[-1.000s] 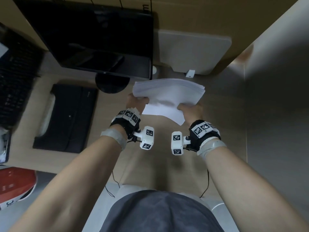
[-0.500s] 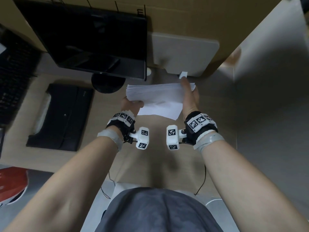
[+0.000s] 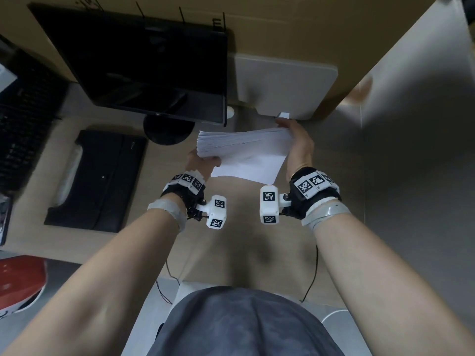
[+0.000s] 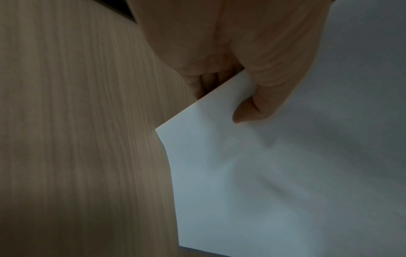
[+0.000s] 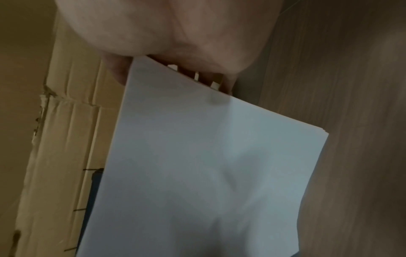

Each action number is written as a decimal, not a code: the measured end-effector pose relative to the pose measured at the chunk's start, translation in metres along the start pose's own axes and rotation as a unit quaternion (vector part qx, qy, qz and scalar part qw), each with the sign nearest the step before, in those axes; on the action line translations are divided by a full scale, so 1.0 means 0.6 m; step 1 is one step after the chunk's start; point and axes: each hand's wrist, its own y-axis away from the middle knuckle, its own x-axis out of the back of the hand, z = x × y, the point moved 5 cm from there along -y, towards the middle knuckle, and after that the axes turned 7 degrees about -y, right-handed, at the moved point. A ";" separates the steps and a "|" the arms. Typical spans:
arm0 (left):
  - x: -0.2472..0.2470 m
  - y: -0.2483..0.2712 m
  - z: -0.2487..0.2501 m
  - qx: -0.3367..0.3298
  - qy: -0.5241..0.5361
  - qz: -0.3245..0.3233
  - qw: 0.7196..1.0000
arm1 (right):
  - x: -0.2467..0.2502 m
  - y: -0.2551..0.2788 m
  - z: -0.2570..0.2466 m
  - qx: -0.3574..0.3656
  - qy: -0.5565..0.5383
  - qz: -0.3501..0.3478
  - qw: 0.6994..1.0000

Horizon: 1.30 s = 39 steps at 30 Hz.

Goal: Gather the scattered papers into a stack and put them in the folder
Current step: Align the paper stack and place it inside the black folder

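I hold a thick stack of white papers (image 3: 244,150) on edge above the wooden desk (image 3: 244,240). My left hand (image 3: 201,163) pinches its lower left corner, thumb on the near face (image 4: 252,107) and fingers behind. My right hand (image 3: 299,147) clasps the stack's right edge, fingers reaching up to the top right corner; in the right wrist view the sheets (image 5: 208,165) run in between the palm (image 5: 175,34) and the fingers behind. A black folder (image 3: 97,181) lies flat on the desk to the left. A beige folder-like sheet (image 3: 282,86) leans at the back.
A dark monitor (image 3: 144,65) on a round foot stands at the back left, with a black keyboard (image 3: 23,119) further left. Cardboard (image 3: 282,27) lines the back. A grey partition (image 3: 411,150) closes the right side. A red object (image 3: 18,281) sits at lower left.
My right hand has slid from the stack's lower right corner up along its right edge. The fanned sheets now sit more evenly together. The left hand keeps its grip.
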 end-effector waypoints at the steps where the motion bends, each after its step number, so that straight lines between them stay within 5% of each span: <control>1: -0.001 -0.002 -0.002 -0.004 -0.007 0.000 1.000 | 0.001 -0.003 0.002 -0.006 -0.004 0.000 1.000; 13: -0.006 -0.031 0.023 -0.025 -0.104 -0.052 0.993 | 0.047 -0.011 0.090 -0.091 0.249 -0.011 0.964; 18: -0.009 -0.031 0.019 0.012 -0.038 -0.078 0.996 | 0.025 -0.045 0.095 -0.107 0.228 -0.043 0.967; 23: -0.024 -0.053 0.033 0.101 0.039 -0.023 0.994 | -0.003 -0.046 0.091 -0.133 0.184 0.005 0.974; 30: -0.004 -0.058 0.070 0.037 0.115 0.051 0.991 | -0.023 -0.047 0.046 -0.051 0.114 0.064 0.990; 35: -0.028 -0.049 0.000 0.049 -0.020 -0.049 0.997 | 0.007 -0.046 0.116 -0.140 0.204 0.010 0.969; 39: -0.025 -0.061 -0.014 0.030 0.003 -0.035 0.999 | 0.015 -0.062 0.144 -0.151 0.223 0.011 0.963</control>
